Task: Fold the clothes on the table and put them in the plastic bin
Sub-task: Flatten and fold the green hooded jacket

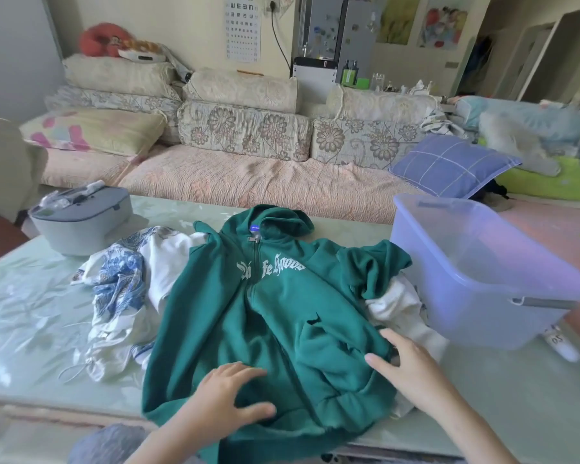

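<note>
Green fleece zip hoodie [275,313] lies front-up, spread on the pale green worktop [31,313] over white garments [399,306], just beside the translucent lilac plastic bin [466,306]. Left hand [228,393] rests flat near the hem. Right hand [412,366] presses the side edge, fingers straight. Neither hand grips. Judged soft, bulky, limp: best taken at shoulders or side seams. White gothic chest lettering is creased, only partly legible. Neck label unreadable.

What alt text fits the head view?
The left hand and right hand rest flat on a green zip hoodie spread front-up on the table. Crumpled white and blue-patterned clothes lie left of it, white cloth under its right side, and a translucent plastic bin stands to the right.
</note>
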A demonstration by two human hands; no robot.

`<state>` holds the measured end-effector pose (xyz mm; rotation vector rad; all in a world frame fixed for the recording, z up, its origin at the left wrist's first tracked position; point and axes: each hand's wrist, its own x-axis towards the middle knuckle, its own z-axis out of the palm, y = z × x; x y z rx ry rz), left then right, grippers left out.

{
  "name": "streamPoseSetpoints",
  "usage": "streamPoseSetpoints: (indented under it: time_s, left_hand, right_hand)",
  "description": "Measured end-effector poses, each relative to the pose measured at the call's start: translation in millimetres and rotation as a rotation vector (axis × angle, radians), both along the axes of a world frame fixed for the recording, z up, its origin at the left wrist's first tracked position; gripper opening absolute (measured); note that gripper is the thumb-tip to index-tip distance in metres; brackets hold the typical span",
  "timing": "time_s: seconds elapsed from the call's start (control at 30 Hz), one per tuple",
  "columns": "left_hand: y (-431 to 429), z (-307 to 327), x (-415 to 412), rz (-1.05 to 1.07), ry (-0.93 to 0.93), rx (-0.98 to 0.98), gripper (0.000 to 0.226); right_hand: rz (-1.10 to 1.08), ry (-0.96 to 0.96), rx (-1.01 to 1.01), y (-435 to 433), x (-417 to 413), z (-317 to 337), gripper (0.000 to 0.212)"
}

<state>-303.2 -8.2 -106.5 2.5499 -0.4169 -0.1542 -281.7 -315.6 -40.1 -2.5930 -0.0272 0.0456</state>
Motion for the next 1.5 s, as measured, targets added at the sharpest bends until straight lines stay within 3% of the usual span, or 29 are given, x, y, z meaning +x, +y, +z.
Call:
streamPoseSetpoints:
  time_s: [0.17, 0.3, 0.43, 0.6, 0.77, 0.87, 0.93, 1.0, 1.07, 1.13, 1.3, 1.5]
  left_hand:
    - [-14.9, -1.5, -26.8, -0.099, -0.021, 0.145, 0.104]
    - [-5.3, -6.6, -39.2, -0.093, -0.139, 0.283, 0.099]
    - [-0.8, -11.4, -46.0, -0.030, -0.287, 0.230, 0.055]
    - [6.3, -9.8, -43.7, 0.098, -0.260, 0.137, 0.044]
    - [26.9, 12.8, -39.9, 0.200, -0.337, 0.039, 0.027]
    - [59.6, 41.2, -38.1, 0.376, -0.382, 0.027, 0.025]
    - [87.5, 50.4, -38.6, 0.448, -0.256, 0.176, 0.025]
    - [104.7, 49.3, -41.9, 0.365, 0.024, 0.376, 0.034]
    - [103.2, 40.7, -46.3, 0.260, 0.195, 0.287, 0.047]
    - [87.3, 32.0, -46.0, 0.227, 0.155, 0.202, 0.047]
    - [53.0, 17.1, -24.1, 0.435, -0.226, 0.075, 0.032]
    - [64.9, 4.2, 5.8, 0.684, -0.108, 0.076, 0.046]
  right_hand:
    - [0.018, -0.252, -0.095, 16.3, -3.7, 8.6, 0.024]
    - [0.013, -0.241, -0.135, 16.9, -3.1, 10.5, 0.027]
    - [0.006, -0.224, -0.066, 13.4, -7.8, 4.0, 0.040]
    - [0.032, -0.191, 0.108, 4.1, -14.9, -13.7, 0.057]
    - [-0.036, -0.421, 0.147, 3.1, -7.5, 4.8, 0.027]
    - [-0.050, -0.580, 0.245, -1.4, -5.6, 26.0, 0.014]
    - [-0.066, -0.483, 0.213, -3.9, -10.2, 28.1, 0.015]
    - [-0.069, -0.237, 0.008, -5.6, -14.1, 17.7, 0.018]
    - [-0.055, -0.037, -0.291, -3.0, -18.6, 1.7, 0.023]
    - [-0.053, -0.021, -0.408, 2.8, -22.0, -13.3, 0.027]
    - [-0.093, -0.097, -0.364, 15.4, -18.9, -25.0, 0.035]
    - [-0.207, -0.057, -0.105, 8.3, -11.2, -40.1, 0.050]
